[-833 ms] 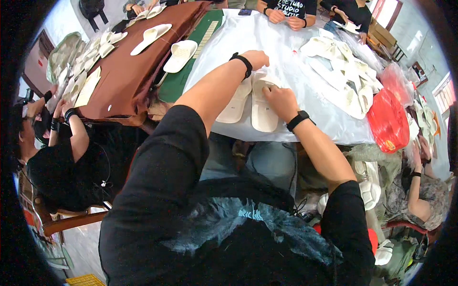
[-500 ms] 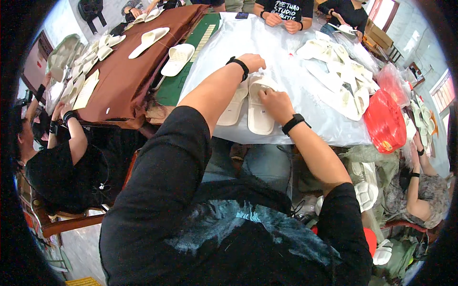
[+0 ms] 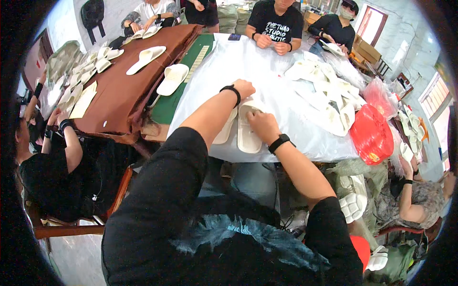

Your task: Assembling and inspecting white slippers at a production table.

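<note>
1. Everything on the white-covered table (image 3: 305, 143) sits lower in view than half a second ago, and more of the co-workers (image 3: 276, 24) shows; the head camera seems to have tipped up.
2. On the table's right, a heap of cream slippers (image 3: 329, 78) lies jumbled, so much looks left to handle.
3. Near the front edge, the right slipper (image 3: 247, 133) and left slipper (image 3: 225, 133) lie side by side, heels toward the person: pairing looks done, handling unfinished.
4. The right hand (image 3: 262, 126) has bent fingers at the right slipper's strap opening, as before; whether they pinch, I cannot tell.
5. The left hand (image 3: 244, 88) curls by the slippers' far end; its grip is hidden.
</note>
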